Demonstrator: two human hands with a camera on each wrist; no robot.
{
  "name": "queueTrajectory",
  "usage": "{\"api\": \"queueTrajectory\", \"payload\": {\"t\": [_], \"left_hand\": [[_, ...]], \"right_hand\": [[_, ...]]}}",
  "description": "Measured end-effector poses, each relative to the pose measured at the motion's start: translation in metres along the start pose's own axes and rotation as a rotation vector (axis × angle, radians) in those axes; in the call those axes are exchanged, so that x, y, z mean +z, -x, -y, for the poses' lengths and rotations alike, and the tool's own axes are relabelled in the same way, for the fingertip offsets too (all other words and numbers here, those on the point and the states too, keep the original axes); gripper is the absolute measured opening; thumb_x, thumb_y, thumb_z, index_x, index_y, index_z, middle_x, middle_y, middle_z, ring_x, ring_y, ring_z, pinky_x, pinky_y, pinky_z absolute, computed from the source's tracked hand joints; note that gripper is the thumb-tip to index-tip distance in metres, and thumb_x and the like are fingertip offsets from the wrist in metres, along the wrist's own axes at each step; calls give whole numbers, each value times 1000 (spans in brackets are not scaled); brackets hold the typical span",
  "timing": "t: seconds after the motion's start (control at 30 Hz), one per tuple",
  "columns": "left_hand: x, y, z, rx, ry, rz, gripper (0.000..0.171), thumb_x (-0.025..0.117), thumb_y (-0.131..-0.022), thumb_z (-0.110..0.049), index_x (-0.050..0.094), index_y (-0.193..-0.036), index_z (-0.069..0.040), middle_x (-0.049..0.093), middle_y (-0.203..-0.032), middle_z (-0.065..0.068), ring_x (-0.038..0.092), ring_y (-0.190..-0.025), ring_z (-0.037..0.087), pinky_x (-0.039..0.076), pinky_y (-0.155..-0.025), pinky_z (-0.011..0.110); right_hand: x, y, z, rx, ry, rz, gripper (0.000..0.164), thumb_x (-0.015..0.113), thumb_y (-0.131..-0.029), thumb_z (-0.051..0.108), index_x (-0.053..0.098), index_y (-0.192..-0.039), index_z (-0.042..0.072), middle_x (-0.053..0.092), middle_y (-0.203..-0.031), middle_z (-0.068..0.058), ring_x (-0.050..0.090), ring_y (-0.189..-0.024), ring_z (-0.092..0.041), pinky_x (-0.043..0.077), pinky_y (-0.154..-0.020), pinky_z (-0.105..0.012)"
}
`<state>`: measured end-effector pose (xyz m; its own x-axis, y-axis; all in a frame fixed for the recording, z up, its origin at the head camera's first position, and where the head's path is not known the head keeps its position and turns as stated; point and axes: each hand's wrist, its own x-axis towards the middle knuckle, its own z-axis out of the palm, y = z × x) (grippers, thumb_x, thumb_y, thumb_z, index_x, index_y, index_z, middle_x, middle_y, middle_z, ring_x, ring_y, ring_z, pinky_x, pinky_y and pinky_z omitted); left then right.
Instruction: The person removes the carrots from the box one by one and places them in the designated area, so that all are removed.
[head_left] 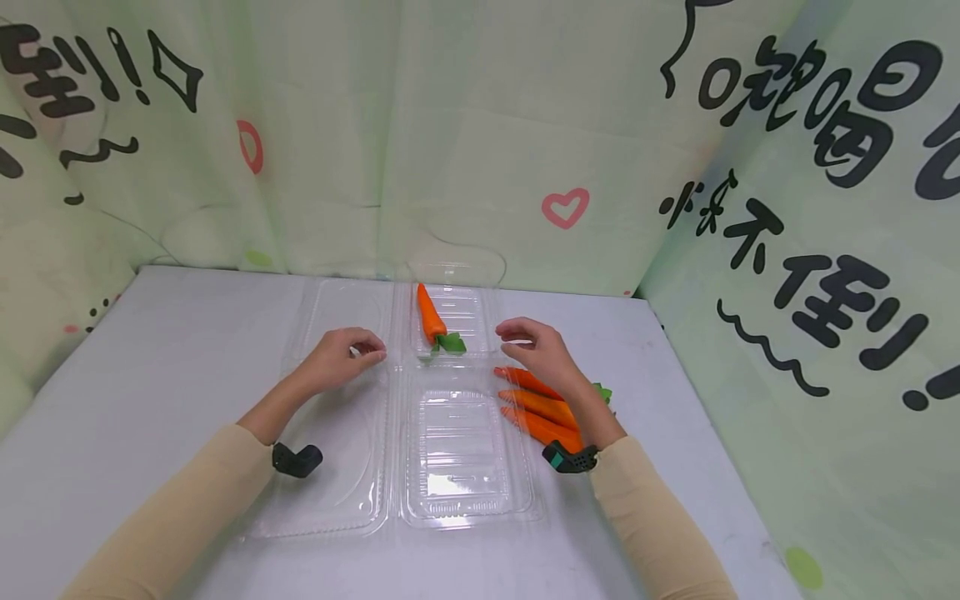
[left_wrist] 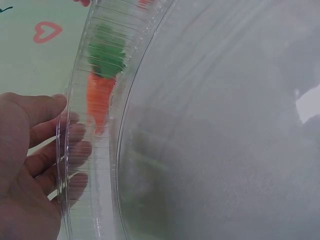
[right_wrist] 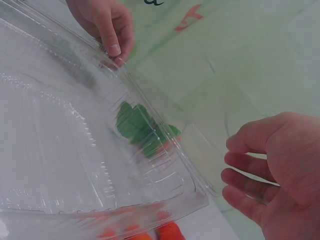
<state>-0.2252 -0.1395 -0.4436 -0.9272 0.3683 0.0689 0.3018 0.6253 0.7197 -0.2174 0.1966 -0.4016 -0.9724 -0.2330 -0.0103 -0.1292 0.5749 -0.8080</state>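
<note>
A clear plastic clamshell box (head_left: 450, 522) stands on the table, with broad transparent panels to its left and toward the back. My left hand (head_left: 333, 362) pinches a rim of this plastic between thumb and fingers; its fingers show through the wall in the left wrist view. Farther back, a single orange carrot (head_left: 430, 312) with a green leafy top is seen by the clear plastic. My right hand (head_left: 546, 357) hovers just right of the plastic, fingers loosely bent and holding nothing. Beneath that hand lie several carrots (head_left: 542, 406), partly hidden by the wrist.
The white table (head_left: 135, 392) extends on both sides of the plastic. Behind and to the right hangs a pale green curtain (head_left: 465, 125) with dark lettering and hearts. A dark camera band (head_left: 297, 460) sits on each wrist.
</note>
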Motion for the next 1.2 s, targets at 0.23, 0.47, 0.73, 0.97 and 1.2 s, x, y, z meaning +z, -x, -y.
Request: {"api": "queueTrajectory", "payload": {"t": [0.23, 0.47, 0.73, 0.97, 1.2], "left_hand": [[0, -1, 0, -29, -16, 22, 18, 63, -94, -22, 70, -105, -10, 68, -99, 6, 58, -95, 23, 53, -84, 39], [-1, -1, -2, -42, -19, 29, 20, 62, -94, -25, 69, -107, -11, 67, -100, 6, 58, -97, 23, 53, -83, 38], [-1, -2, -1, -43, -17, 29, 21, 64, -93, -26, 69, -106, -11, 67, -99, 6, 58, -95, 23, 53, -82, 36], [0, -2, 0, -35, -15, 25, 21, 64, -93, -26, 70, -106, -10, 67, -97, 6, 58, -95, 22, 52, -81, 35], [-1, -3, 0, -30, -11, 31, 21, 64, -93, -25, 70, -106, -10, 67, -98, 6, 58, -95, 22, 52, -83, 37]], "right_hand": [[2, -3, 1, -3, -15, 3, 32, 60, -95, 14, 59, -126, 6, 60, -130, -16, 58, -119, -27, 47, -102, -43], [5, -5, 4, -1, -13, 9, 32, 59, -95, 13, 58, -127, 6, 59, -130, -17, 57, -119, -27, 47, -103, -42], [7, -8, 6, 8, -12, 7, 32, 60, -95, 13, 59, -126, 6, 60, -129, -16, 57, -119, -27, 47, -103, -42], [9, -12, 8, 8, -13, 14, 32, 60, -95, 13, 58, -126, 6, 61, -129, -14, 57, -119, -27, 47, -103, -42], [11, -16, 8, 6, -12, 20, 33, 60, -95, 12, 58, -127, 5, 60, -129, -16, 58, -118, -27, 46, -104, -43]]}}
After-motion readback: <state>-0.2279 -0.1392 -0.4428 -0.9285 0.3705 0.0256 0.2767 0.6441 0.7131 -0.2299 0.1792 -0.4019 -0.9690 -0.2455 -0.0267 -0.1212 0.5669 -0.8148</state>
